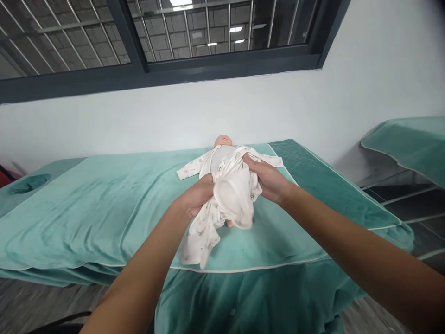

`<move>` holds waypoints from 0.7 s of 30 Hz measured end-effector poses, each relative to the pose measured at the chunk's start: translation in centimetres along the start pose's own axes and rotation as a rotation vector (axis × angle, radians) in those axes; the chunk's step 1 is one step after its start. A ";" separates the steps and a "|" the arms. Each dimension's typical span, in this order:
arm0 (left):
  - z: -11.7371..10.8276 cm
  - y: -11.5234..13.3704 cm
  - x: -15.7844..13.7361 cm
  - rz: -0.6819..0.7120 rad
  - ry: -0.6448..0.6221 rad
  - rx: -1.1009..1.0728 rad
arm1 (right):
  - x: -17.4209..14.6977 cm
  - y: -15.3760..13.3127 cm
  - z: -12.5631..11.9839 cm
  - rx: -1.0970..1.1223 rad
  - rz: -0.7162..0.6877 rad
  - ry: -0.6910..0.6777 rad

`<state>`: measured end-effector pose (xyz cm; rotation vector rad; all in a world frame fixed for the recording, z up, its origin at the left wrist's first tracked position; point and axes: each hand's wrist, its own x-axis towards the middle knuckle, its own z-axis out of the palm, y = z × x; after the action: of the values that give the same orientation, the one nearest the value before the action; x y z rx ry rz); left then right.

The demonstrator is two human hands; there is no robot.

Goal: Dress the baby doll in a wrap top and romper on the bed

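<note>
A baby doll [223, 140] lies on its back on the green bed cover, its head toward the wall. White patterned baby clothes [233, 197] are bunched over its lower body, with a sleeve spread to each side of its chest. My left hand [200, 192] grips the bunched cloth from the left, its fingertips hidden in the folds. On the other side, my right hand [267, 178] pinches the cloth, thumb on top. One leg of the garment [201, 243] hangs down toward the near edge. A small bit of the doll's skin shows beneath the cloth.
The bed [86, 204] has a teal velvety cover with white piping that drapes over the front. Behind it are a white wall [156, 123] and a barred window [208, 32]. Another green-covered bed [413, 144] and metal rails stand at right.
</note>
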<state>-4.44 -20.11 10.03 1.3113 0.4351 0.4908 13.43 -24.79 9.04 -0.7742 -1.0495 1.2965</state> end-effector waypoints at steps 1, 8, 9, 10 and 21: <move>-0.1 -0.2 0.2 -0.008 0.015 -0.026 | -0.1 0.2 -0.2 0.024 0.006 0.001; -1.1 -2.9 1.9 -0.127 0.183 -0.035 | -3.1 3.6 -1.6 0.064 0.234 0.095; -1.3 -3.5 2.0 -0.160 0.206 0.048 | -3.9 4.4 -1.8 0.043 0.263 0.138; -1.4 -4.1 2.0 -0.188 0.216 0.153 | -4.8 5.2 -2.0 0.023 0.302 0.175; 1.8 -8.1 3.0 -0.190 0.086 1.062 | -9.5 12.9 -4.1 -0.459 0.249 0.434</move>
<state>-0.24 -21.32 2.41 2.2353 0.9548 0.1276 12.79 -31.84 -5.93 -1.5001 -0.9195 1.0279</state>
